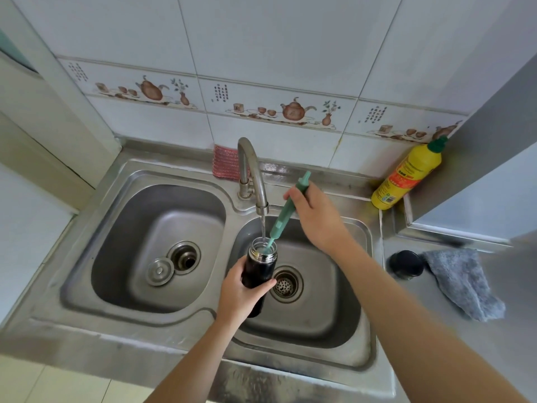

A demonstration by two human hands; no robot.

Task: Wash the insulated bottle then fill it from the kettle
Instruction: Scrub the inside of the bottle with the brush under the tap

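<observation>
While water ran from the tap (252, 173), I gripped the insulated bottle (259, 270) in my left hand (239, 292) over the right basin (328, 330), catching runoff; my right hand (312, 210) clasped the brush (286, 209), scrubbing inside.

Brush (286, 209) head hidden inside bottle (259, 267); detergent bottle (406, 174) label print unreadable.
</observation>
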